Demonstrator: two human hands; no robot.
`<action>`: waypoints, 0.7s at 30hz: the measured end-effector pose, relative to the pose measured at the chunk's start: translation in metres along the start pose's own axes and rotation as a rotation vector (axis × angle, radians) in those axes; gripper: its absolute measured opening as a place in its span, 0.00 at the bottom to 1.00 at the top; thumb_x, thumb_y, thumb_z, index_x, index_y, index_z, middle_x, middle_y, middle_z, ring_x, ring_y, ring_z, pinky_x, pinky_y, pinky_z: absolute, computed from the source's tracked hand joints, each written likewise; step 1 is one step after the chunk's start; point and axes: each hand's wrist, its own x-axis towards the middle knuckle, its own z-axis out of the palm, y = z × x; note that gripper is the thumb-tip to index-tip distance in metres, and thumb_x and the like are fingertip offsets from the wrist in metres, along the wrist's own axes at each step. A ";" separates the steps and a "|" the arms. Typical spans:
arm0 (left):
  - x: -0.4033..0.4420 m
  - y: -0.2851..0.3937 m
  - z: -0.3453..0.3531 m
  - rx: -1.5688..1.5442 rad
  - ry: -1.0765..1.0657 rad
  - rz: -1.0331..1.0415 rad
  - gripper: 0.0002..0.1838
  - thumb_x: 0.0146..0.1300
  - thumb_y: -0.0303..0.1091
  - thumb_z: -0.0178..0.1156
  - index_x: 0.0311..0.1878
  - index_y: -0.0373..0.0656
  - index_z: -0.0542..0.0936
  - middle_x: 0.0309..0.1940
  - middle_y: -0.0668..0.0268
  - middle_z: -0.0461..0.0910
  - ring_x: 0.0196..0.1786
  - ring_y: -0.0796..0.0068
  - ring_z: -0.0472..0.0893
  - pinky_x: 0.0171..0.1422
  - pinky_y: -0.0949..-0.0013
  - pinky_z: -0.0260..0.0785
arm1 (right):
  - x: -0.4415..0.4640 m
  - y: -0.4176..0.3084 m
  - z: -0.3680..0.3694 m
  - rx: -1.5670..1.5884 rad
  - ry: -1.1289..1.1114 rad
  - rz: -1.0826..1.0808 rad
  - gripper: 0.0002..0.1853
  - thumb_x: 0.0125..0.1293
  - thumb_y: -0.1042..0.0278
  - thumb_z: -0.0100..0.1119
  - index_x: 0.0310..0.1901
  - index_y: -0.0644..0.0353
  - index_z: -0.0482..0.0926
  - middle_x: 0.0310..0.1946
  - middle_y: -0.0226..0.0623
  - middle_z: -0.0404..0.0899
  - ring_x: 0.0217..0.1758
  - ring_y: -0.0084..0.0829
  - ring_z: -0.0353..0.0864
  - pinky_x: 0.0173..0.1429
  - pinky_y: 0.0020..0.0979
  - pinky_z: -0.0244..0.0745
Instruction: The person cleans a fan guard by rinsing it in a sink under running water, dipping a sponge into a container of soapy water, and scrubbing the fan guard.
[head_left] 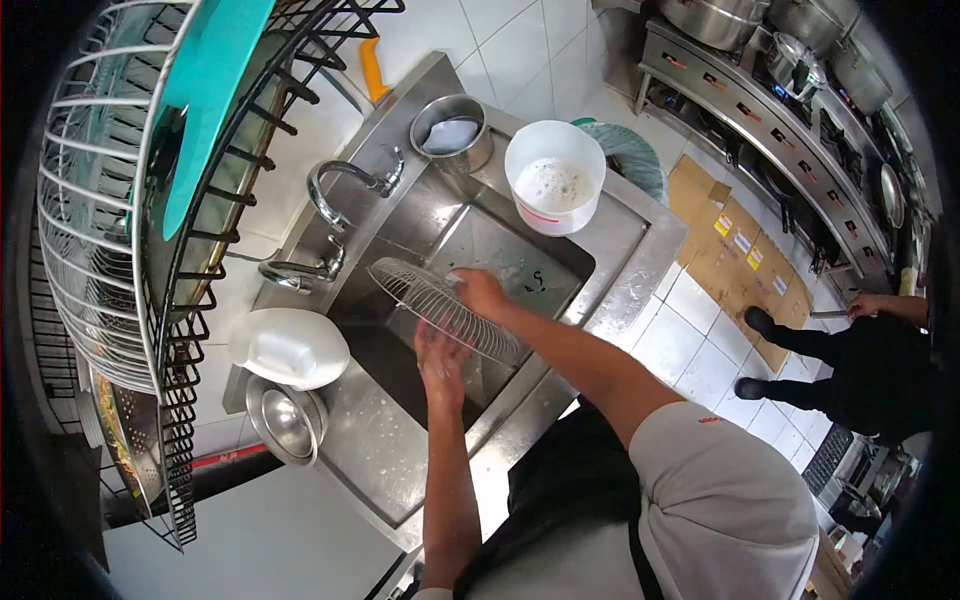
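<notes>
Metal rack (428, 297), right hand (482, 292), palm hidden

no readable text, cardboard labels (742, 242) too small, sleeve mark (710, 420) illegible

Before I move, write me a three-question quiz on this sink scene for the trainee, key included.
1. True or false: the left hand and the right hand are both at one wire rack.
2. Where does the white bucket stand? A, on the floor; B, on the counter beside the sink; C, inside the sink.
3. How many taps are at the sink?

Key:
1. True; the two hands meet at the same rack, over the sink.
2. B; it stands on the counter, with suds in it.
3. Two, side by side along the back edge.
</notes>
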 end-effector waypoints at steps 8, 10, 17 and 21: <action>0.034 0.013 -0.047 0.243 0.110 0.226 0.30 0.77 0.55 0.43 0.69 0.42 0.68 0.61 0.59 0.74 0.60 0.66 0.76 0.64 0.56 0.70 | -0.090 -0.126 0.014 0.341 0.080 -0.461 0.21 0.66 0.79 0.51 0.59 0.53 0.78 0.54 0.45 0.82 0.59 0.46 0.81 0.62 0.41 0.75; 0.032 0.022 -0.056 0.028 0.167 0.058 0.32 0.77 0.58 0.40 0.69 0.42 0.68 0.63 0.56 0.73 0.63 0.61 0.75 0.68 0.57 0.68 | -0.090 -0.130 0.011 0.295 0.017 -0.617 0.19 0.65 0.81 0.50 0.55 0.54 0.80 0.54 0.40 0.82 0.61 0.44 0.80 0.61 0.41 0.76; 0.009 -0.002 -0.055 -0.105 0.358 -0.114 0.32 0.77 0.60 0.34 0.65 0.41 0.68 0.62 0.54 0.73 0.63 0.53 0.74 0.69 0.48 0.67 | -0.050 -0.069 0.038 0.042 -0.166 -0.016 0.17 0.60 0.80 0.56 0.50 0.56 0.83 0.50 0.41 0.84 0.58 0.43 0.81 0.63 0.42 0.76; 0.036 -0.052 -0.158 -0.166 0.188 0.010 0.34 0.77 0.60 0.34 0.65 0.38 0.67 0.63 0.51 0.72 0.63 0.48 0.73 0.68 0.40 0.66 | -0.091 -0.084 0.045 0.148 -0.094 -0.774 0.18 0.58 0.79 0.57 0.50 0.55 0.83 0.48 0.41 0.85 0.50 0.43 0.86 0.56 0.41 0.80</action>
